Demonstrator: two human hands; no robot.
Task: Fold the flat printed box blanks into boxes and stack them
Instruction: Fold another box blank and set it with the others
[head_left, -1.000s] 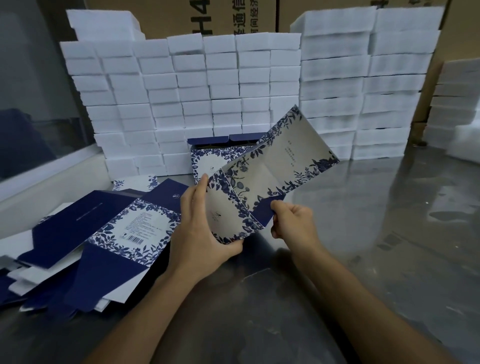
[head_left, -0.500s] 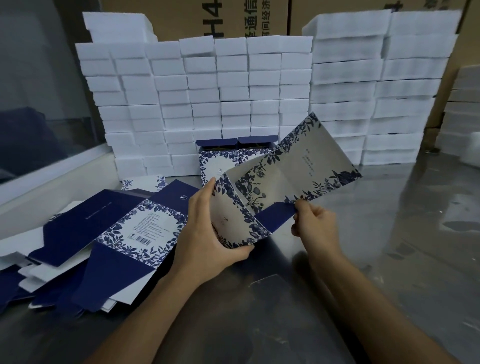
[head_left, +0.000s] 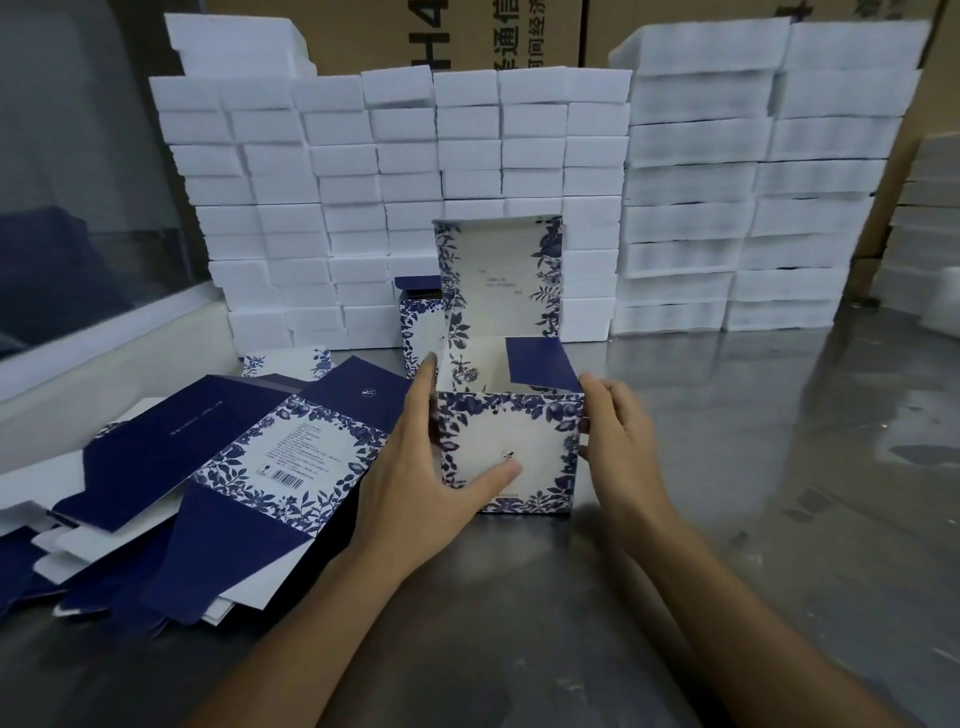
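A blue-and-white floral printed box (head_left: 540, 447) stands upright on the steel table, squared up, its lid flap raised straight at the back and a navy side flap tilted inward on the right. My left hand (head_left: 415, 467) grips its left wall, thumb across the front face. My right hand (head_left: 618, 436) presses the right wall. A finished box (head_left: 418, 322) stands just behind it. A loose heap of flat navy and floral blanks (head_left: 249, 457) lies to the left.
Tall stacks of white foam blocks (head_left: 395, 171) wall the back of the table, with more stacks (head_left: 753, 182) at the right. Brown cartons (head_left: 467, 31) stand behind them. A glass partition (head_left: 78, 182) lines the left. The steel tabletop (head_left: 779, 467) is wet and shiny.
The tilted, half-open blank held in the air has been squared into an upright box standing on the table. Both hands shifted from its lower edge to its two side walls.
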